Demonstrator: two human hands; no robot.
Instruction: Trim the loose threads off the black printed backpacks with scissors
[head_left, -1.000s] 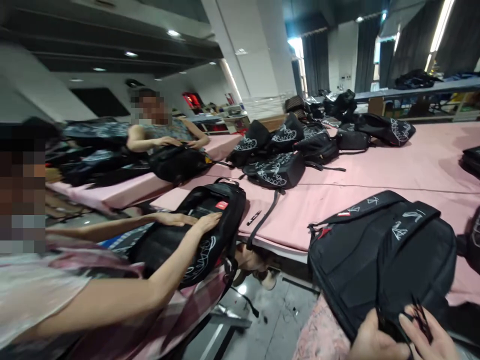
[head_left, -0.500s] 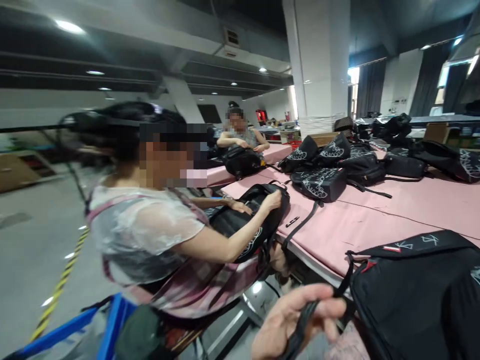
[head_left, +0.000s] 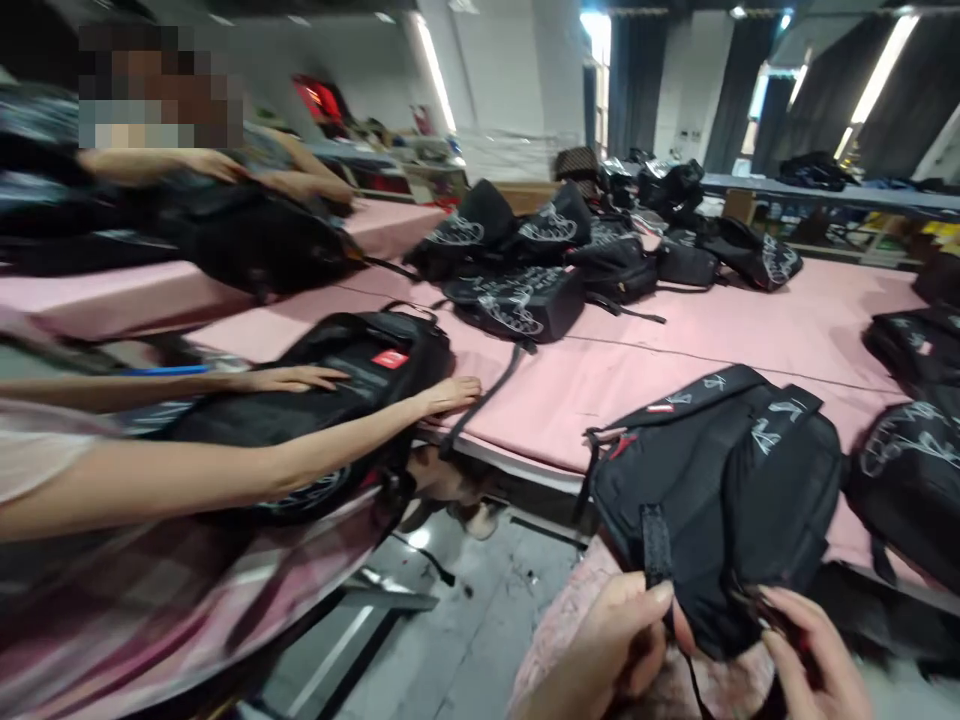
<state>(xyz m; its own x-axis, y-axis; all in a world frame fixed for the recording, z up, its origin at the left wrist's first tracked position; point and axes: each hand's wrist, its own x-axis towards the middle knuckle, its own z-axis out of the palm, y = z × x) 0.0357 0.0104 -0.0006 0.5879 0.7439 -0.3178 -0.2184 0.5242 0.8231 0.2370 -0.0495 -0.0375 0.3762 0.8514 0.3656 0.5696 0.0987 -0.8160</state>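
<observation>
A black backpack [head_left: 697, 480] with white line drawings on its shoulder straps leans against the table edge, its strap side up, low in the head view. My left hand [head_left: 630, 635] is closed, thumb and fingers pinching a black webbing strap [head_left: 657, 540] at the bag's lower left. At the lower right, my right hand [head_left: 814, 655] is closed at the bottom end of the other shoulder strap [head_left: 739, 520]. A small dark piece sits between those fingers, too blurred to make out fully.
A pink-covered table [head_left: 780, 320] bears a pile of black backpacks [head_left: 517, 300]. More bags [head_left: 911, 450] lie to the right. On the left a co-worker's arms [head_left: 300, 460] rest on another backpack [head_left: 360, 370]. Another person [head_left: 292, 165] handles a bag farther back.
The view has swung right and down. My right hand has come into view at the backpack's bottom. My left hand now pinches a strap at the bag's lower left. The co-worker's hands have shifted.
</observation>
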